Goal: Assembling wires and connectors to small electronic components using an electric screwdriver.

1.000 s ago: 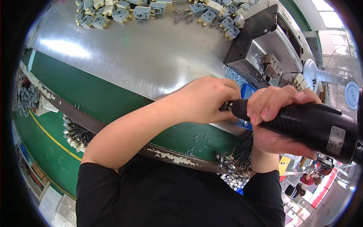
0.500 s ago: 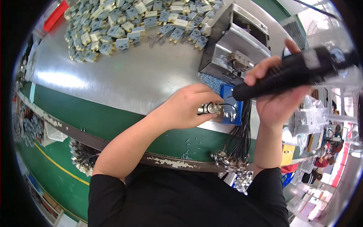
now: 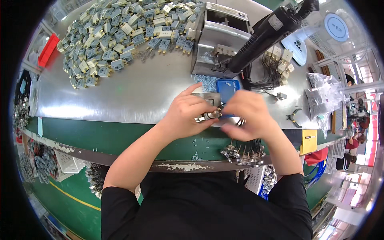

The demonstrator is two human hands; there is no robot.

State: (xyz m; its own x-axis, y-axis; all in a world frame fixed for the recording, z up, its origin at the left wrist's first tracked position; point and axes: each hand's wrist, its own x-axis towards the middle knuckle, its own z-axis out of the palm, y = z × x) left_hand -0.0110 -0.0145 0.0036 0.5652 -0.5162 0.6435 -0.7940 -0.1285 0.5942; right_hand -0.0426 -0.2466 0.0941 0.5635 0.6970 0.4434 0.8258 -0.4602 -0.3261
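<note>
My left hand (image 3: 183, 113) is closed around a small shiny metal part (image 3: 208, 116), its thumb and fingers pinching it over the near edge of the steel worktop (image 3: 156, 96). My right hand (image 3: 249, 115) is close beside that part, its fingertips near the part's right end and smeared by motion. Whether they grip anything cannot be made out. Behind the right hand is a blue tray (image 3: 228, 86). A black powered screwdriver (image 3: 260, 40) stands tilted, free of both hands, its lower end by a steel box-like fixture (image 3: 218, 40).
Grey-and-cream connector blocks (image 3: 120, 36) lie heaped at the far left. Small screws (image 3: 206, 83) fill a spot by the fixture. Wired blocks (image 3: 280, 62), pliers (image 3: 295, 118) and a plastic bag (image 3: 326, 92) lie to the right. Metal parts on wires (image 3: 242, 155) hang over the front edge.
My right hand has let go of the black screwdriver and come down and left to the metal part. The screwdriver now leans by the fixture. The left hand still holds the part.
</note>
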